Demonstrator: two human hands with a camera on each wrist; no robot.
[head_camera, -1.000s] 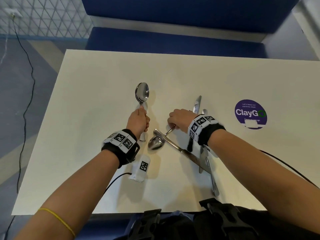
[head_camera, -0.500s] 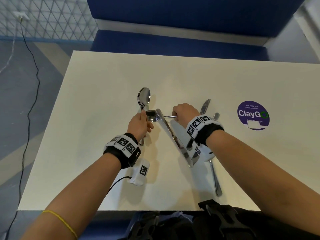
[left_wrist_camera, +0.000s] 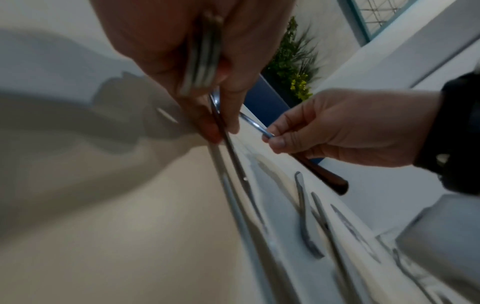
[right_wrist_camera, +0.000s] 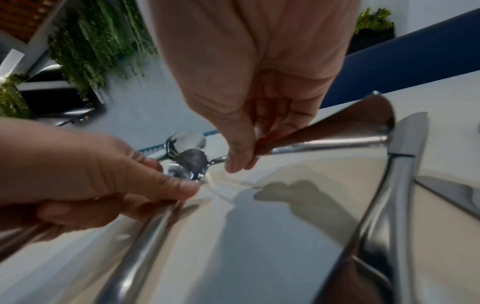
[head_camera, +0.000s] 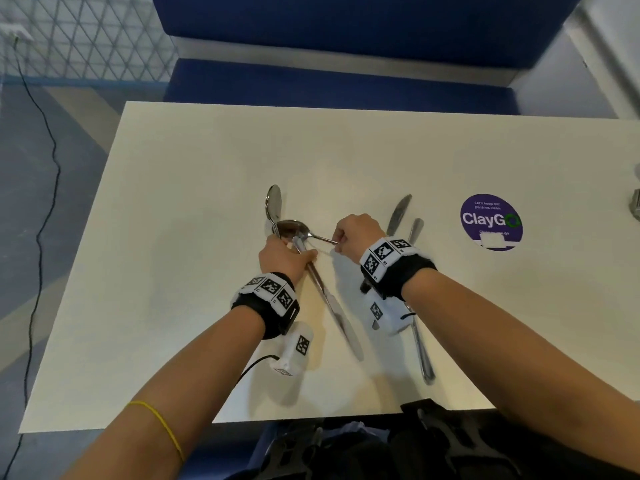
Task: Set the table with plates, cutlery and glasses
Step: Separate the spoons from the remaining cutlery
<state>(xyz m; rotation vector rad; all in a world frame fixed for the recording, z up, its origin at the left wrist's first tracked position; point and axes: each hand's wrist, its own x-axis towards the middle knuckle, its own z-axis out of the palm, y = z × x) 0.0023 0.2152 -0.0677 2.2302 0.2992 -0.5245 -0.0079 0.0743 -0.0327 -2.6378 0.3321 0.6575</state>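
Note:
My left hand grips a bundle of spoons, bowls pointing away from me, on the cream table. Its thumb also clamps the handle of a knife, whose blade slants back toward me. My right hand pinches the handle of another spoon, whose bowl lies against the left hand's bundle. The left wrist view shows my left fingers round the handles and the right hand pinching the thin handle. In the right wrist view the spoon bowl sits between both hands.
A second knife and a long-handled piece of cutlery lie on the table under my right wrist. A purple round sticker is at the right. A blue bench runs behind the table. A black cable trails on the floor at left.
My right hand swung the spoon and the knife from the table's front up to my left hand. The left thumb now holds the knife's handle against the spoon bundle.

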